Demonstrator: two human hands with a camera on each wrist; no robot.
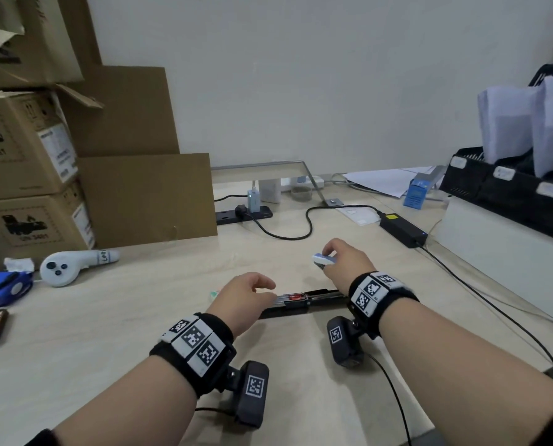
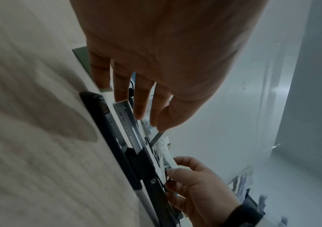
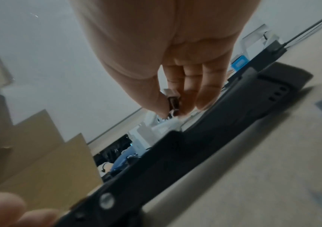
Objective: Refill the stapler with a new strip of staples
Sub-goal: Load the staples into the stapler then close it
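The stapler [image 1: 304, 302] lies opened out flat on the bench [image 1: 140, 317], near the middle of its near edge, between the two wrists; its metal magazine channel [image 2: 128, 124] is exposed and faces up, with a red part showing inside it in the head view. So the opening step looks done. The left hand [image 1: 249, 292] hovers over the left end of the stapler, and in the left wrist view its thumb and forefinger pinch a thin grey metal strip [image 2: 157, 137], which I take to be the new staples, just above and beside the channel; the other fingers [image 2: 121, 86] hang loosely extended. The right hand [image 1: 342, 260] is raised just behind the stapler, towards the far edge of the bench, and pinches a small blue-and-white box [image 1: 324, 259], probably the staple box, between thumb and fingertips. As I judge it, the task is about half done: the strip is out but not yet seated. What is left is to lay it into the channel, legs down, close the stapler over it and put the box aside.
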